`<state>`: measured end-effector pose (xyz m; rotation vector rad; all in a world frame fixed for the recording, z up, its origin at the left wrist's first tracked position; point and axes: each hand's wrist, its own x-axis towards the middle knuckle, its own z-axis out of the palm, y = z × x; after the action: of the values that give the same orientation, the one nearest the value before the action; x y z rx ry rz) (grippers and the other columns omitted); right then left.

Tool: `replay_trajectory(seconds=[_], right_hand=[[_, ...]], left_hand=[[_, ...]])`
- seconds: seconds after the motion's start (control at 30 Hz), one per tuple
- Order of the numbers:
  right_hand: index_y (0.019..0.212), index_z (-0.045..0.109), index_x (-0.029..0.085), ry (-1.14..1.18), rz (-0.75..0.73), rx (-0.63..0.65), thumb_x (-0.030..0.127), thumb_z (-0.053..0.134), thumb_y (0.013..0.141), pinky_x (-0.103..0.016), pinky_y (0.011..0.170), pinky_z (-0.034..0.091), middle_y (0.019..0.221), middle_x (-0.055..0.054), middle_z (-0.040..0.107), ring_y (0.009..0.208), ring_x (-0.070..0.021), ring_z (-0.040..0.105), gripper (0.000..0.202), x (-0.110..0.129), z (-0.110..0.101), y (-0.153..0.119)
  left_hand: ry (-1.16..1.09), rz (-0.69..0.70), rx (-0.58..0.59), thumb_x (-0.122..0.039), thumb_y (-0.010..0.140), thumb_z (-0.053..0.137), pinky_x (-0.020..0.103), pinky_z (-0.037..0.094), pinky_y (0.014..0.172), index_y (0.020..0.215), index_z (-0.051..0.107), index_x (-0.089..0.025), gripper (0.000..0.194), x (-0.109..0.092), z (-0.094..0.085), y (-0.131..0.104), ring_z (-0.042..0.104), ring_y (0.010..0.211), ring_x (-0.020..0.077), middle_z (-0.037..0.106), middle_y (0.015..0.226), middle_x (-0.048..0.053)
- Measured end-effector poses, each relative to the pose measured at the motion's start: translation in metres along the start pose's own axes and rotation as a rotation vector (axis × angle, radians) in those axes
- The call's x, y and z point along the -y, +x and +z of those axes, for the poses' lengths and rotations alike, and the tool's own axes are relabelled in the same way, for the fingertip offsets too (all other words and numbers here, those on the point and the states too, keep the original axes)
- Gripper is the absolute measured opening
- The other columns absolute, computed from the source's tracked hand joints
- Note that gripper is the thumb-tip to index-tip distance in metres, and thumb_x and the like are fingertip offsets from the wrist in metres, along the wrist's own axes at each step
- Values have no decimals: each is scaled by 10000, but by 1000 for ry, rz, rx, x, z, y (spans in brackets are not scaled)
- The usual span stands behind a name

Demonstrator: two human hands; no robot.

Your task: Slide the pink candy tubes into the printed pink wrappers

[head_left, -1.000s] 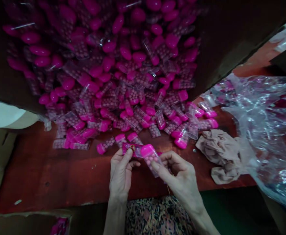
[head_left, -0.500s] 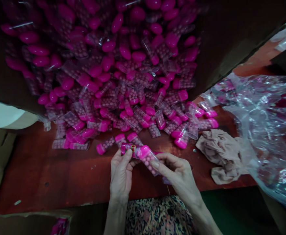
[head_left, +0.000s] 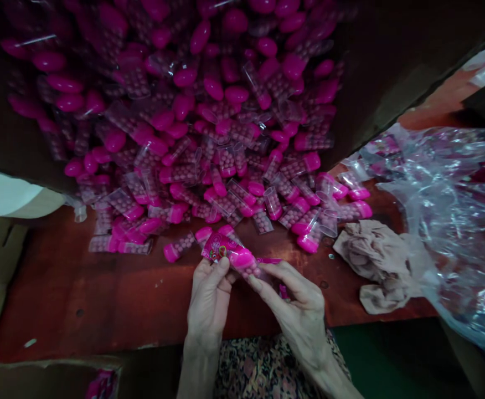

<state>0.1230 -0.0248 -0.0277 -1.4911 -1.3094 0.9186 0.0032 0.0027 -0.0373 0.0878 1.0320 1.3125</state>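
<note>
Near the front of the red table, my left hand pinches a printed pink wrapper between thumb and fingers. My right hand grips a clear candy tube with a bright pink cap, filled with small round pink balls. The tube's capped end lies against the wrapper's right side; whether it is inside the wrapper I cannot tell. A strip of pink printed film shows by my right fingers. Just beyond my hands, capped tubes lie loose on the tabletop.
A dark box lies open toward me, spilling a heap of pink-capped tubes. On the right are a crumpled beige cloth and a clear plastic bag. A cardboard box with pink wrappers sits below the table's front edge.
The wrapper in my left hand has turned and shows more of its printed face. My right hand has shifted left, bringing the tube closer to the wrapper.
</note>
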Motion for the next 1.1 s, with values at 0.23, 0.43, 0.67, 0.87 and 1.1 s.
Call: replay_trajectory(seconds=[0.23,0.43,0.67,0.87,1.1], right_hand=[[916,673,221,24,-117,-51,136,647,778,-287,596,486,779,-29,644,680,-161,600,165,-1,-2,-1],[915,692,202,21,-147,-71,122,649,768,-272,571,491,733,-29,644,640,-152,598,173,1,-1,-1],[821,710,185,62,-31,-62,265,677,761,-244,522,484,676,-9,664,572,-138,592,105,0,-3,-2],[823,702,164,18,-104,-76,203,674,760,-237,512,482,663,-11,666,553,-133,591,79,-3,-2,-7],[816,710,164,55,-95,0,218,679,763,-234,530,474,663,-14,667,575,-136,602,81,-5,-9,-4]], left_hand=[[-37,-54,-38,-249,558,808,287,516,662,686,666,-158,211,2,3,-4,638,656,149,712,715,21],[-17,-25,-70,-186,499,834,286,505,717,668,665,-164,240,4,5,-7,651,668,153,698,645,3],[-12,-124,115,-263,583,795,375,483,829,760,704,-162,223,7,8,-11,667,832,232,733,809,74],[122,39,33,-250,589,787,311,505,733,717,721,-148,176,9,6,-9,646,637,160,726,697,46],[288,48,83,-257,545,804,263,479,717,689,731,-145,196,0,4,-10,618,631,137,721,671,38]])
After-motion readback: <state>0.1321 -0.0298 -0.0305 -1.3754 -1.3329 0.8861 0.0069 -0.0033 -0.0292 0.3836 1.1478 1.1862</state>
